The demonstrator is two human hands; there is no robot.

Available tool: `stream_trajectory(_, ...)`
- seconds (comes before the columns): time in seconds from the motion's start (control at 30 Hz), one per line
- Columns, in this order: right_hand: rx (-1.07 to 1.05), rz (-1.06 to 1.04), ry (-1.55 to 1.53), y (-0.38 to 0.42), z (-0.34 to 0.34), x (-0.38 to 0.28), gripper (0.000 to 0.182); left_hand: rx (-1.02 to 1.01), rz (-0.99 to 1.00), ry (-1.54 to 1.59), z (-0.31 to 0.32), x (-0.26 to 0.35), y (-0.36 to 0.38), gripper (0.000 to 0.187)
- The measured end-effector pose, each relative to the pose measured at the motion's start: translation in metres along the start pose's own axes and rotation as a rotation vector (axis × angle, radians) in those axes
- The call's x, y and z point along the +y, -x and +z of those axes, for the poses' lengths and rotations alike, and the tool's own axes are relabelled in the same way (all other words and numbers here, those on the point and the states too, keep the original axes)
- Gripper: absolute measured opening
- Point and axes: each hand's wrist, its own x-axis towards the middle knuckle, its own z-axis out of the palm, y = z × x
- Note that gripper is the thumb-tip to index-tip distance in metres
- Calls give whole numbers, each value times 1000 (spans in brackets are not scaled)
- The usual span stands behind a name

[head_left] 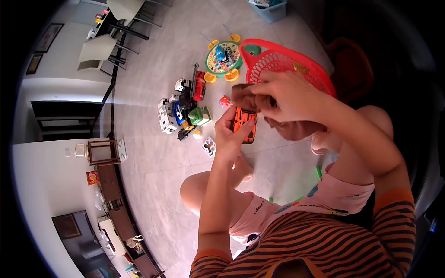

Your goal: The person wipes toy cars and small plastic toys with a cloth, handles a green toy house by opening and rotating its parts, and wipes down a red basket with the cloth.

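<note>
An orange toy car is gripped in my left hand, thumb across its side. My right hand clutches a brown cloth, whose bunched end meets the car's far end while the rest hangs below the hand. Just beyond the right hand is a red plastic basket with perforated walls. A small pink and red toy lies on the floor past my left hand.
Several toy vehicles cluster to the left, among them a green truck, a white vehicle and a red fire truck. A round fishing toy stands farther off. A blue bin is at the top.
</note>
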Motion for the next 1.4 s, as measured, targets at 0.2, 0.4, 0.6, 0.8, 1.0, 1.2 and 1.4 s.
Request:
stream_trajectory(0.2,213,26,34,-9,-13,24,12,4,-8,55,4,8,1,49)
stream_trajectory(0.4,22,-146,-110,5,-5,-7,13,12,128,-110,2,-2,-1,36)
stream_trajectory(0.6,24,-34,-40,-5,5,11,20,15,-39,-11,8,-1,-2,42)
stream_trajectory(0.8,118,66,-6,-12,1,29,13,9,-50,217,10,3,-2,58)
stream_trajectory(1.0,144,-3,-93,-7,-5,7,16,98,-118,412,17,15,-4,43)
stream_trajectory(1.2,-134,-90,-117,13,29,-17,32,249,-172,386,4,-11,-9,45)
stream_trajectory(1.4,-195,-185,-14,25,37,-31,50,-140,-269,522,2,8,-7,49)
